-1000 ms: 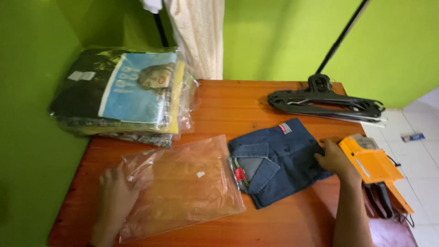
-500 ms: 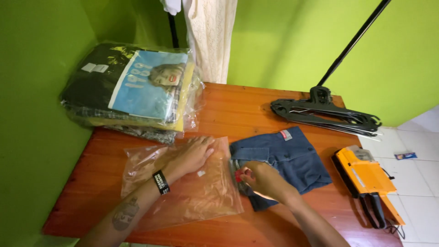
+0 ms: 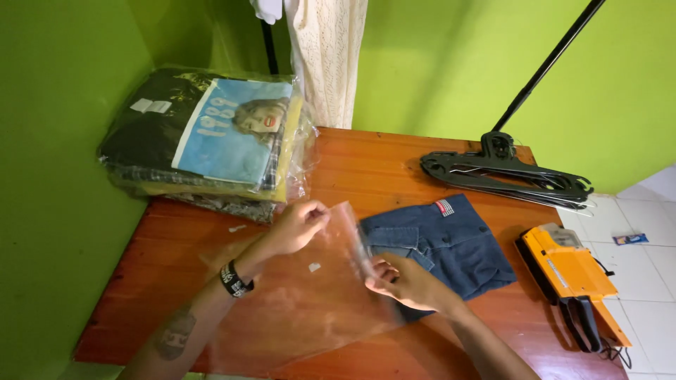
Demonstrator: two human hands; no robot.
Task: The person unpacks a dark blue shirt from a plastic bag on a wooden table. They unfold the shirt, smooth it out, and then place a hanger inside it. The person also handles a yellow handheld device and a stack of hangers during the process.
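Observation:
A clear plastic bag (image 3: 310, 295) lies on the wooden table (image 3: 380, 165), its open end raised towards the right. My left hand (image 3: 299, 225) pinches the bag's upper edge near the far corner. My right hand (image 3: 408, 281) grips the bag's mouth lower down, right beside the folded blue denim garment (image 3: 458, 243). The garment lies flat on the table, with a small red tag at its top. A black band sits on my left wrist.
A stack of bagged folded clothes (image 3: 211, 137) sits at the table's far left corner. Black hangers (image 3: 507, 176) lie at the far right. An orange and black hand-held tool (image 3: 570, 274) rests at the right edge. Green walls close in behind and to the left.
My left hand moved from the bag's lower left corner up to its top edge. My right hand left the denim garment and took hold of the bag's mouth, lifting it.

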